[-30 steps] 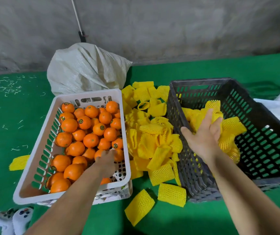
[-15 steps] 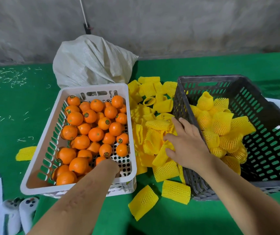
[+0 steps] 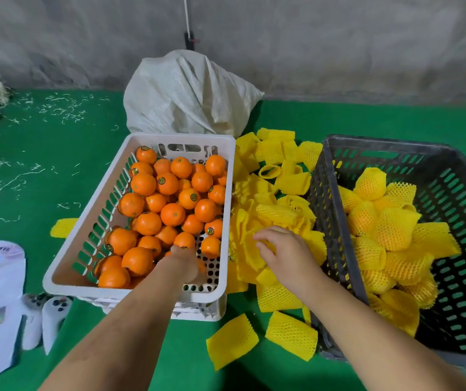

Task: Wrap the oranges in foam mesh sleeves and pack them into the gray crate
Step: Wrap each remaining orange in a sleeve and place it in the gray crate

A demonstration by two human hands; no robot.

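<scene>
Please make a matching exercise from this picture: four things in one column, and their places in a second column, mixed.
Things:
1. bare orange fruits
2. wrapped oranges in yellow foam mesh
3. loose pile of empty yellow foam mesh sleeves
4. crumpled white woven sack

Places:
A. behind the white crate, by the wall
B. inside the gray slotted plastic crate
C. inside the white slotted plastic crate
D. on the green mat between both crates

Pairs: 1-C, 2-B, 3-D, 4-A
</scene>
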